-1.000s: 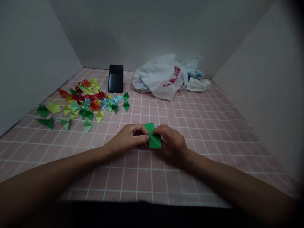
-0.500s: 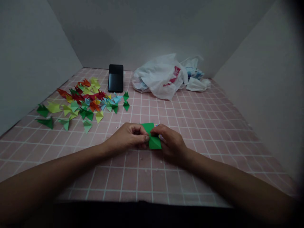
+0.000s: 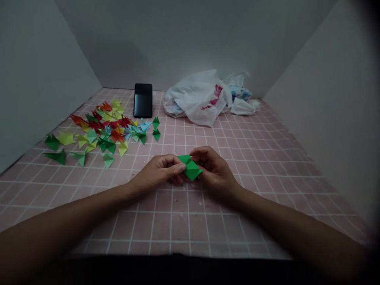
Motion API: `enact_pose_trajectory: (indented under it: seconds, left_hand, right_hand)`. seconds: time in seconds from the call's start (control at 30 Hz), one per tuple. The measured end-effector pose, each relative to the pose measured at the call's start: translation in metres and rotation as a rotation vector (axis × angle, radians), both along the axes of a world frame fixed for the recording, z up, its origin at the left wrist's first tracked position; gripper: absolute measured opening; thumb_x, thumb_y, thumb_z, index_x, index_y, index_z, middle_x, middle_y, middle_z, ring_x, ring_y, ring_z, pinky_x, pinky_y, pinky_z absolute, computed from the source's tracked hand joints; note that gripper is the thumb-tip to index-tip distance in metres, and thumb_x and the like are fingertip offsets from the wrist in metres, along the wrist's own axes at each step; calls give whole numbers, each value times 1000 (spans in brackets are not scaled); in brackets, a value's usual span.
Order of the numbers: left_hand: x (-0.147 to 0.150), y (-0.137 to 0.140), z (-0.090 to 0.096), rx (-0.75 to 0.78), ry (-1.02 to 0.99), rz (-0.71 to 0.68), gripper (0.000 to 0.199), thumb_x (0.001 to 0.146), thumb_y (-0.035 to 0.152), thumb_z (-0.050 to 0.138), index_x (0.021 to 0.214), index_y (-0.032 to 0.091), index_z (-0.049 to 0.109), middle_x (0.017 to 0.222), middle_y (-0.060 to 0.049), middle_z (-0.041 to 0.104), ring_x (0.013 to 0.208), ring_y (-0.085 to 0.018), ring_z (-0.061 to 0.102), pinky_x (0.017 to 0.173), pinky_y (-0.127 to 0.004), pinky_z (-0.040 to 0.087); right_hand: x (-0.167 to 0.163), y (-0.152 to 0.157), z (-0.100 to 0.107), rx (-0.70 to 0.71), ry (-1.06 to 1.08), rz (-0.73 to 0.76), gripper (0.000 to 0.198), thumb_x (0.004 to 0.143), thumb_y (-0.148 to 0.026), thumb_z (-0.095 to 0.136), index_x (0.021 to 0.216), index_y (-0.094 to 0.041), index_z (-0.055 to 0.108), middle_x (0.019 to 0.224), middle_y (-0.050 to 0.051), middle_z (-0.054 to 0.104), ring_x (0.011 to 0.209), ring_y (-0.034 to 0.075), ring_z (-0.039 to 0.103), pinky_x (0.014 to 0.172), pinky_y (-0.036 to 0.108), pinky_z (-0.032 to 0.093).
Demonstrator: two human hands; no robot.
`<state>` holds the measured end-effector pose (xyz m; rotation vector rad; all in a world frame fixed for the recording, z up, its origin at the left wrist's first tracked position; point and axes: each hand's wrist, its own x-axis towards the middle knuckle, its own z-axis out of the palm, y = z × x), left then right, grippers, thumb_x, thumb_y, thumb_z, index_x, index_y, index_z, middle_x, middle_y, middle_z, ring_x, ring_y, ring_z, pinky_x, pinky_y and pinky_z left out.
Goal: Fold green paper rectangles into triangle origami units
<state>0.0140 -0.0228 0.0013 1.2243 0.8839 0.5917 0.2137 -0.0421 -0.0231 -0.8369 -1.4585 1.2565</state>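
A small green sheet of origami paper (image 3: 192, 170), creased and partly folded, is held just above the pink tiled-pattern tabletop. My left hand (image 3: 168, 169) pinches its left side, thumb on top and fingers beneath. At the paper's right edge is my right hand (image 3: 215, 172), its fingers curled around that side and the thumb against the lower right corner. Part of the paper is covered by the fingers of both hands.
Many folded paper pieces (image 3: 108, 123) in red, orange, yellow, green and blue lie at the left. A black phone (image 3: 143, 100) stands upright behind them. White plastic bags (image 3: 198, 97) rest against the back wall. Pale walls (image 3: 320, 99) enclose the table.
The green paper has turned and its lower part now comes to a point at the right. My right fingers have shifted from its middle to its right edge. The view has tilted slightly.
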Motion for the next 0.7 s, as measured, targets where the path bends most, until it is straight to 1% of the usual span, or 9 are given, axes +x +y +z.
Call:
enact_pose_trajectory:
  seconds: [0.1,0.2,0.33,0.47,0.57,0.63,0.7]
  left_hand:
    - [0,0,-2,1,12,7,26,83,39,72,82,15,64,67,-1,69,61,-12,65,64,-24,51]
    - [0,0,-3,30,15,3,26,83,40,71,83,15,62,67,0,68,62,-12,64,64,-24,50]
    - [2,-3,-3,164,1,17,24,89,39,66,86,15,62,70,1,64,63,-10,60,63,-23,48]
    - [3,-6,-2,276,35,63,24,93,38,61,88,15,61,70,3,60,63,-9,55,61,-22,44]
    - [3,-7,-2,326,67,48,25,95,39,59,85,15,60,68,2,58,62,-9,54,60,-22,43]
    - [3,-8,-4,351,71,33,25,94,38,59,84,16,60,67,2,59,62,-10,55,61,-23,43]
    - [4,-9,-5,322,44,22,23,91,38,63,86,16,60,69,2,62,62,-10,58,62,-24,45]
  right_hand:
    - [0,-1,-2,51,-55,-45,22,88,-14,63,106,-26,59,88,0,61,72,12,60,57,22,50]
    - [0,-2,-1,46,-38,-57,23,86,-13,63,105,-26,59,88,0,62,74,13,61,57,23,51]
    - [-2,-2,3,-24,54,-24,20,88,-17,64,105,-25,58,86,0,64,69,13,62,55,24,51]
    - [-3,-2,3,-53,96,-18,18,87,-21,68,102,-25,58,86,0,65,72,14,63,58,24,53]
    - [-3,-3,2,-48,68,-24,16,88,-22,67,100,-25,58,81,-2,63,66,13,60,55,24,51]
    - [-2,-5,1,-24,13,-29,17,88,-21,67,102,-25,59,82,-1,64,68,13,62,59,25,51]
    - [-1,-7,0,6,-52,-36,17,89,-19,66,103,-25,60,85,-1,66,73,14,64,64,27,52]
